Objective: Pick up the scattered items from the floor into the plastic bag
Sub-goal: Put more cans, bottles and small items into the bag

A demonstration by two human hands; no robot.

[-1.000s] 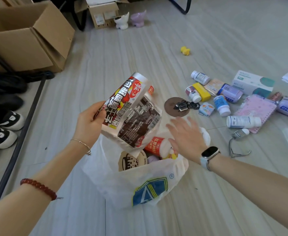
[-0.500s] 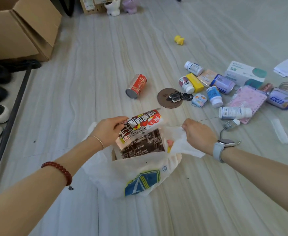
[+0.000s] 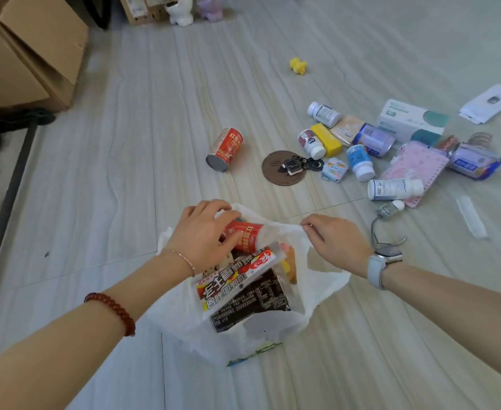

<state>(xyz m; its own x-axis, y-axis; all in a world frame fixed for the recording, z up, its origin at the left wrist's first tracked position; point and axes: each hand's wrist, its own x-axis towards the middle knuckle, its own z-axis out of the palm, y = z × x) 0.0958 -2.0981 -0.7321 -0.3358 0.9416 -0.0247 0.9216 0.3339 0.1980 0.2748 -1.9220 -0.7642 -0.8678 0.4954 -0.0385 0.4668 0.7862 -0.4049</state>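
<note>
A: What is the person doing right now?

B: Packing. The white plastic bag (image 3: 181, 318) sits on the floor (image 3: 154, 113), right in front of them. The big snack pack (image 3: 243, 288) is in it, lying slanted, and part of it sticks out of the top.

A: And the hands?

B: The left hand (image 3: 205, 235) is over the bag's mouth. Its fingers are curled on the bag's far edge and touch a red can (image 3: 243, 236) inside the bag. I cannot tell if it is holding the can or just the bag. The right hand (image 3: 336, 239) pinches the bag's rim, with thumb and finger close together, and pulls it to the side so the mouth is open.

A: So what step is this?

B: I think it is settling the things in the bag and holding it open for more.

A: Is there much left?

B: Lots! Another red can (image 3: 225, 149) lies on its side, a bit past the bag. Further right is a pile: white pill bottles (image 3: 394, 188), a yellow box (image 3: 326, 139), a brown round mat (image 3: 282, 168), a pink notebook (image 3: 415, 167). A little yellow toy (image 3: 298, 65) sits far off alone.

A: What comes next?

B: Probably one hand lets go and reaches out. The red can on the floor is the closest. It is round, so it could roll away if bumped. The other hand should keep the bag open.
</note>
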